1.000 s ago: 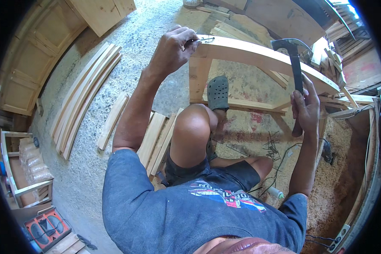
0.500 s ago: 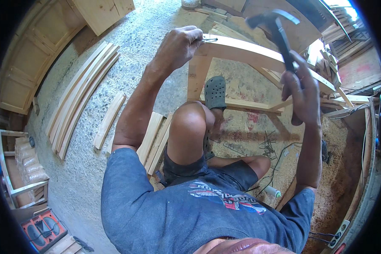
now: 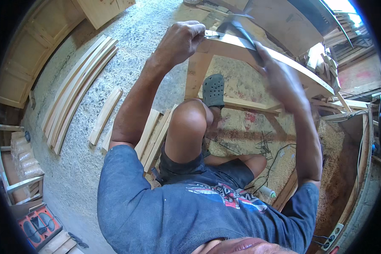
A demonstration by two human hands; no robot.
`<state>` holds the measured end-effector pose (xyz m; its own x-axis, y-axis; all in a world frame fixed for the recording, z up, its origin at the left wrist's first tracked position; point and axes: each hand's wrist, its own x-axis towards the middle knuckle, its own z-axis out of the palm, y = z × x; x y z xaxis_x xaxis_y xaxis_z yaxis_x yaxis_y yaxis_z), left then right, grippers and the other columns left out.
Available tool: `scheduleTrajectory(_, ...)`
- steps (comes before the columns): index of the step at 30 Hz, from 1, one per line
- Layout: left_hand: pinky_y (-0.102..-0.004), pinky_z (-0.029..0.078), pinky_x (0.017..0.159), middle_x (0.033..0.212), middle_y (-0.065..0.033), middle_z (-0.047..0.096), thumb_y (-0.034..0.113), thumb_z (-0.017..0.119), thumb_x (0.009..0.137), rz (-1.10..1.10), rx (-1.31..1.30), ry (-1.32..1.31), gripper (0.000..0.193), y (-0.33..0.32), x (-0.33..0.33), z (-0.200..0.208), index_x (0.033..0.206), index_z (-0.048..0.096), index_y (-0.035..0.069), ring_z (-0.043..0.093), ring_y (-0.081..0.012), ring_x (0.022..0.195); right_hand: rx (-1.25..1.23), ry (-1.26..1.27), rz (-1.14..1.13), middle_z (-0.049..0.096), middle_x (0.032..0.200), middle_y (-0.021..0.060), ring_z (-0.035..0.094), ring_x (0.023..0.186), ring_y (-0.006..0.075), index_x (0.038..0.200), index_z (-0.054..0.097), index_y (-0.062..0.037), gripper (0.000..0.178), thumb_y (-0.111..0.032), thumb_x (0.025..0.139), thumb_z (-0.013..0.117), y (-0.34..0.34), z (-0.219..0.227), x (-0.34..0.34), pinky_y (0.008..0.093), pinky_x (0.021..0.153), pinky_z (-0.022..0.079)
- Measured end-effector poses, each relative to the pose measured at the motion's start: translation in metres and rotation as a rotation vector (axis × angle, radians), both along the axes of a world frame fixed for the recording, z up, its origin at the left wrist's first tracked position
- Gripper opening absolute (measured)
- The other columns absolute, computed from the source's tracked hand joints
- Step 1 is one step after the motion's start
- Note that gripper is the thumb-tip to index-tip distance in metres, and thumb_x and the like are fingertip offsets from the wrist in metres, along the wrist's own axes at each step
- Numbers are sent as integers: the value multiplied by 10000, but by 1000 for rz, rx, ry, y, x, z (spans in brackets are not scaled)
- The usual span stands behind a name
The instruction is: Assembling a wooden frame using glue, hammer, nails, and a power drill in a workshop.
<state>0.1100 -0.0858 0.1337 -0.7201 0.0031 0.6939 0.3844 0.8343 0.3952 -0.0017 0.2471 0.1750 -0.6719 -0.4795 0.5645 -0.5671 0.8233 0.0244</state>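
My left hand [image 3: 183, 42] is closed in a pinch around a nail [image 3: 211, 36], whose dark shank pokes out past the fingertips. It lies along the left end of the top rail of a pale wooden frame [image 3: 279, 60]. Wrapped round the handle of a claw hammer [image 3: 242, 33], my right hand [image 3: 281, 76] is smeared by motion above the rail. The blurred hammer head is just right of the nail; whether they touch I cannot tell. My foot in a grey clog [image 3: 213, 89] is by the frame's lower bar.
Long curved wooden strips [image 3: 78, 95] lie on the floor at left, with shorter pieces [image 3: 106, 115] beside them. Several loose nails [image 3: 264, 146], a dark cable and a white bottle [image 3: 267, 191] lie right of my legs. A power strip [image 3: 334, 236] is at lower right.
My right hand has swung the hammer down and left, from high above the rail toward the nail. My left hand stays at the rail's end, pinching the nail.
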Motion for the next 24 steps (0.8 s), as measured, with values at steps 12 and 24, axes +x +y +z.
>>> scheduleTrajectory(12,-430,518,728,870,-185,684,26,700,903,-46,12,27,79,4,-6,8,943,693,-42,668,-362,790,-361,-59,705,716,864,113,638,609,107,1081,675,-20,312,-261,1045,481,80,73,-30,259,569,528)
scheduleTrajectory(24,-365,566,737,859,-134,746,99,703,957,146,413,-68,95,-8,18,9,980,709,7,715,-211,771,-932,-682,452,614,791,7,498,531,40,1528,453,-87,490,-219,1069,563,9,58,82,201,439,400)
